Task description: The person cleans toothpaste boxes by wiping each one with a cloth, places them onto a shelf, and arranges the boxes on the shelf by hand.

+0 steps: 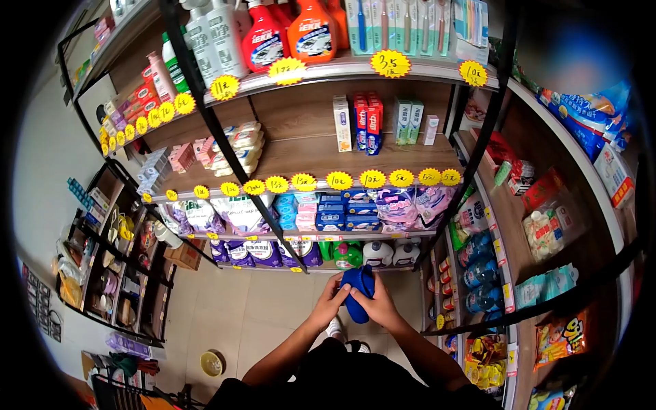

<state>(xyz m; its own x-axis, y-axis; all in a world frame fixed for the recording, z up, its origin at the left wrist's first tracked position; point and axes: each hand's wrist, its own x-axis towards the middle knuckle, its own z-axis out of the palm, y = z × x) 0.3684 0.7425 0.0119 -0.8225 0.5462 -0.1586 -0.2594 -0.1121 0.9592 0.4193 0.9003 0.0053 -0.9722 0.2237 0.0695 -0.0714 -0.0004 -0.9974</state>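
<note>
In front of my body, low over the floor, I hold a dark blue bottle-like object (358, 311) with both hands; its exact kind does not show. My left hand (331, 298) grips its left side, the thumb lying across the front. Around the right side closes my right hand (379, 305), its thumb also pressed on the front. The backs of both hands' fingers are partly hidden behind the object. Just beyond it, the bottom shelf holds a green bottle (348, 254) and a white bottle (377, 253).
Ahead stands a shelf unit with spray bottles (266, 37), toothpaste boxes (368, 123), yellow price tags (339, 180) and purple detergent bags (265, 253). Shelves with snack bags (562, 338) and blue bottles (480, 273) line the right. A yellowish bowl (212, 363) sits on the tiled floor (239, 307).
</note>
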